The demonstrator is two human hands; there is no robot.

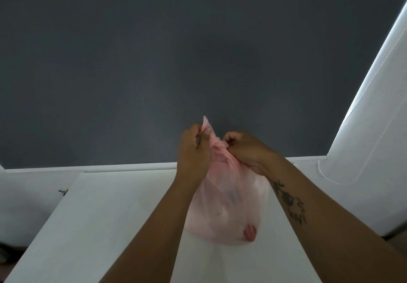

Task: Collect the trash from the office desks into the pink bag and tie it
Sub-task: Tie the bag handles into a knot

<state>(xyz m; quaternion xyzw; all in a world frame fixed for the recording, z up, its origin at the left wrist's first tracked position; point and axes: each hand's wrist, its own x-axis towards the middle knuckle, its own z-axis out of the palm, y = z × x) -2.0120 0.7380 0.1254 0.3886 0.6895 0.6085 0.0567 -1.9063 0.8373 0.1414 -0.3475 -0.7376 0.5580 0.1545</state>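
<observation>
A translucent pink bag (229,207) stands bulging on the white desk (110,216), with pale crumpled trash and a red item showing through its lower right side. Its top is gathered into a twisted neck. My left hand (192,148) pinches one strip of the bag's top, which sticks up above my fingers. My right hand (244,148) grips the other strip beside the neck. Both hands are closed on the plastic, close together above the bag.
A dark grey wall (176,51) rises behind the desk, which ends at a white ledge. A white roller blind (374,117) with a bead cord hangs at the right. A small metal fitting (63,191) sits left of the desk.
</observation>
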